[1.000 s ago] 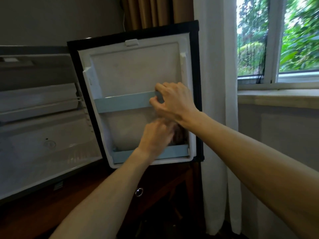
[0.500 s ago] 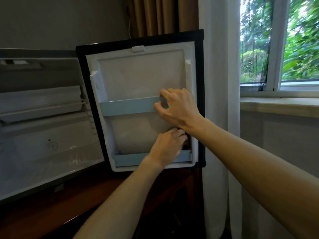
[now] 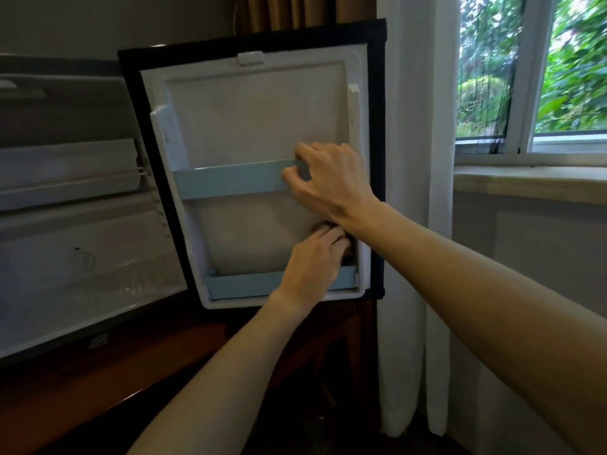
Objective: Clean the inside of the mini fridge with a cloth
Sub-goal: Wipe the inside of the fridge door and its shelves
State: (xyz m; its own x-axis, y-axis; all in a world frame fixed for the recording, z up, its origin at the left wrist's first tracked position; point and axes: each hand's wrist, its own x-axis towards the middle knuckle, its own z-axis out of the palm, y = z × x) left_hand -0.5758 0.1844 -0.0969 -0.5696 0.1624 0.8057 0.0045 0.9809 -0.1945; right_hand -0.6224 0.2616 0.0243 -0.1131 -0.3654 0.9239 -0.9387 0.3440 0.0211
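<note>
From the head camera: stood facing the mini fridge (image 3: 82, 264) with its door (image 3: 256, 110) swung wide open, white inner lining toward the camera. Held the hands close together, one above the other, at the right side of that lining, just beside each other without clearly touching.

Gripped the upper rail (image 3: 230, 178), a pale blue bar across the door's middle, with the right hand (image 3: 328, 182): thumb in front, fingers curled over the top near the bar's right end. Seemed to be steadying the door that way.

Reached the left hand (image 3: 312, 261) into the bottom door pocket, behind the lower rail (image 3: 243, 284), fingers curled down onto the cloth (image 3: 348, 254). Showed only a small brownish scrap of it past the fingertips, pressed into the pocket's lower right corner; couldn't tell how it was folded.

As for progress: judged to be partway, on the door's lower pocket. Couldn't tell from the lining whether the upper panel had already been wiped; looked plain white, no obvious marks. Same for the main compartment (image 3: 98, 224) on the left, with its shelf (image 3: 65, 172) in place: no visible dirt, no visible wetness, so done or not, impossible to say. Probably left: the rest of this pocket, the rails themselves, perhaps the compartment.

Elsewhere: a wooden cabinet (image 3: 131, 372) under the fridge, a white curtain (image 3: 414, 159) just right of the door, a window (image 3: 558, 77) with greenery beyond.
</note>
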